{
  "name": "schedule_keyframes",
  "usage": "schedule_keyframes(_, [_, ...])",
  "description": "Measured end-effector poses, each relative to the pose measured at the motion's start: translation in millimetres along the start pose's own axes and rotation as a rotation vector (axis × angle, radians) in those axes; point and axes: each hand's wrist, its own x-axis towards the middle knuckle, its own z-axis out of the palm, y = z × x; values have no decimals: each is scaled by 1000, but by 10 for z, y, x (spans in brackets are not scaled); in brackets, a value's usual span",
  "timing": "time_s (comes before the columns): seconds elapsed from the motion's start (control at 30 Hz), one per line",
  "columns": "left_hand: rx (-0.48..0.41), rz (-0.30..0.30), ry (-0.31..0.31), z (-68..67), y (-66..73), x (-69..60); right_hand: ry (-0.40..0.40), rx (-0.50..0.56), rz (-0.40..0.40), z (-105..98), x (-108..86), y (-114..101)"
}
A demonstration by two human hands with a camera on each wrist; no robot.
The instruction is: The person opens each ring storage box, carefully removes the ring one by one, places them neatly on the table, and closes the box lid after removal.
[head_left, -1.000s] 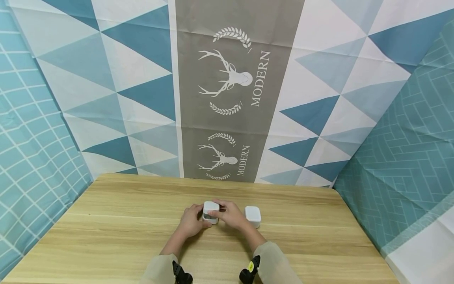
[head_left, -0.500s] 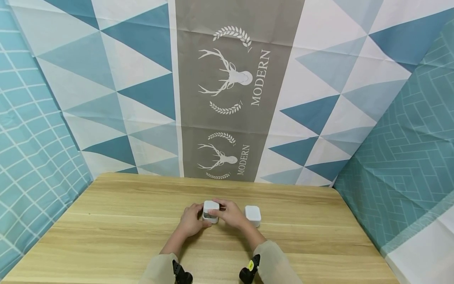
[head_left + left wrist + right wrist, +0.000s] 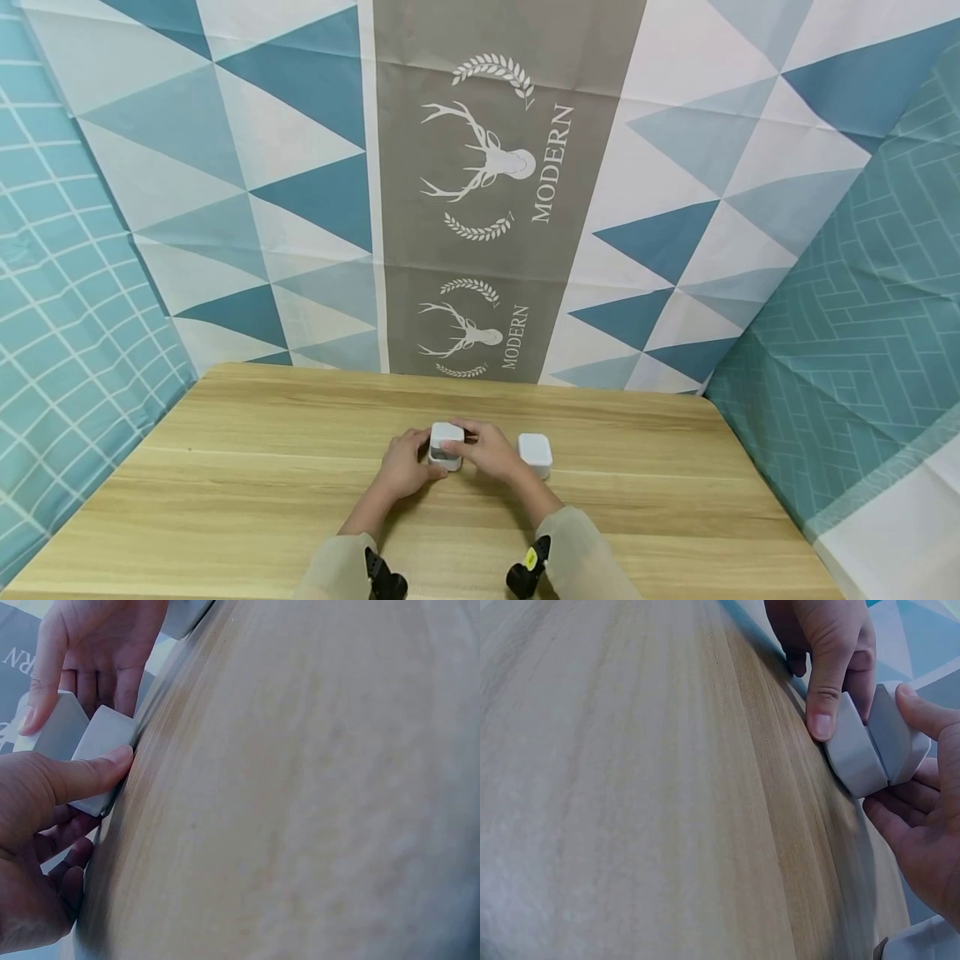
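— First, what is legible, and what is counted?

— "MODERN" (image 3: 552, 163), twice, on the far backdrop (image 3: 408, 225). White boxes (image 3: 535, 451) number two. At the middle of the table (image 3: 285, 500), the left hand (image 3: 404, 468) grips one box's lower part (image 3: 853, 756); the right hand (image 3: 487, 451) pinches its upper part (image 3: 898, 736), angled apart. The other box lies just right.

Wooden table (image 3: 262, 500), patterned backdrop (image 3: 465, 208) (creased)
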Motion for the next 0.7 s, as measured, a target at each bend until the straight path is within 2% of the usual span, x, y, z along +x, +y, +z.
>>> schedule_keyframes(0.4, [-2,-3,-6,-3,5,-4,6,-4,-17,10,-3,7])
schedule_keyframes(0.7, [-8,-1,-3,2,2,0,24,-5,9,16,-11,-10])
